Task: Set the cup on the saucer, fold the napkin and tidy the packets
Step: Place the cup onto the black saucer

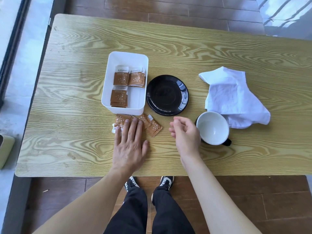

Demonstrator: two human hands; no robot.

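Observation:
A black saucer [167,95] lies bare at the table's middle. To its lower right stands the cup [213,127], white inside and black outside, its handle toward me. A crumpled white napkin [231,97] lies behind and right of the cup, touching it. Several brown packets [152,125] lie loose in front of a white bin [135,61] that holds more packets [120,77]. My left hand [130,144] rests flat, fingers spread, fingertips on the loose packets. My right hand [185,132] hovers just left of the cup, fingers loosely curled, holding nothing.
The wooden table [76,98] has its front edge close to my legs. A pale green object [5,149] sits off the table at the far left. A window frame runs along the left side.

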